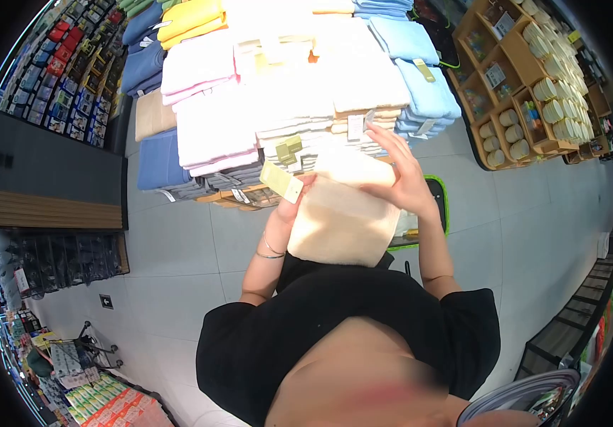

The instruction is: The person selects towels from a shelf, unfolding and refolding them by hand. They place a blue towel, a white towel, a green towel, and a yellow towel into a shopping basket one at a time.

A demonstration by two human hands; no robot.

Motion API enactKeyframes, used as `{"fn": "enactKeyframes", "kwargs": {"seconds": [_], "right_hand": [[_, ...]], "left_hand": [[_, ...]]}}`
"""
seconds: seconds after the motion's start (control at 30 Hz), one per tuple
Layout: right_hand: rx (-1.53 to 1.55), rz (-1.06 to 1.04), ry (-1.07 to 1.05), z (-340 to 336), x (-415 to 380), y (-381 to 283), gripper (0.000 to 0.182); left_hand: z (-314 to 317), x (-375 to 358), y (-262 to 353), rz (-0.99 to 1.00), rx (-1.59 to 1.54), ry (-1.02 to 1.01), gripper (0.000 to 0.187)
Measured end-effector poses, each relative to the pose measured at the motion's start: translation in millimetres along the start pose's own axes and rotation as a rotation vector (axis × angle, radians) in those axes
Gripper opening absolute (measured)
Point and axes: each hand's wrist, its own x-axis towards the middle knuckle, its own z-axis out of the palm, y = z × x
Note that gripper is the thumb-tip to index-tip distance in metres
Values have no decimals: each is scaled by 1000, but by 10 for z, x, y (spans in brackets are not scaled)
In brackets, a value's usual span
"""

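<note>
A folded cream towel [345,224] is held in front of my chest, its upper part turned over and washed out by bright light. My left hand [293,205] is closed on its left edge, fingers partly hidden. A pale yellow-green tag [281,181] sticks out beside that hand. At the upper right side of the cloth, my right hand [402,171] has its fingers stretched out and apart, the thumb lying against the fabric. Just beyond both hands stand stacks of folded white towels [296,128], with pink towels [203,71] to the left and light blue towels [427,89] to the right.
Dark blue towels [164,160] and yellow towels [192,21] fill the stand's left side. A green-rimmed basket [446,206] is on the floor behind my right arm. Wooden shelves with cups [552,110] stand at right. A cart [93,345] is at lower left.
</note>
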Motion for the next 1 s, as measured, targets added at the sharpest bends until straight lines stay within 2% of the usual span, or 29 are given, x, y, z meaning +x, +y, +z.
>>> {"fn": "enactKeyframes", "kwargs": {"seconds": [0.07,0.1,0.13,0.17,0.2,0.23,0.33,0.43,0.53,0.6,0.67,0.77,0.87,0.93,0.97,1.0], "right_hand": [[288,253,-151,0,0,286,58],[345,305,-329,7,-40,396,57],[399,352,-506,12,-70,504,57],[451,397,-686,17,-92,607,57],[548,495,-676,30,-121,646,54],[564,497,-599,3,-118,693,54],[639,493,-362,-79,-60,791,49],[745,517,-162,-211,166,863,43],[890,466,34,-352,520,949,39],[873,423,110,-457,784,1026,38],[837,424,183,-534,1005,1152,37],[724,451,276,-671,1253,1371,39],[582,633,247,-511,1234,1928,42],[413,708,186,-427,1194,2034,44],[410,666,202,-436,1206,2089,44],[407,625,216,-436,1219,2100,45]], "left_hand": [[191,53,-61,0,92,105,50],[303,89,-79,0,140,156,50],[375,128,-67,-20,78,99,51],[307,132,-56,-56,20,150,52],[248,131,-36,-88,-40,200,54],[194,139,-3,-118,-99,250,56],[304,111,184,81,71,150,65],[517,194,513,125,326,-37,74],[637,393,830,242,748,75,72],[697,756,1072,363,1176,170,69],[724,1131,1314,514,1164,145,55],[594,1626,1637,585,1240,185,43],[88,1997,1632,281,1255,497,33],[-249,2065,1409,355,894,427,33],[-295,2105,1374,395,711,386,32],[-265,2144,1400,420,722,378,33]]}}
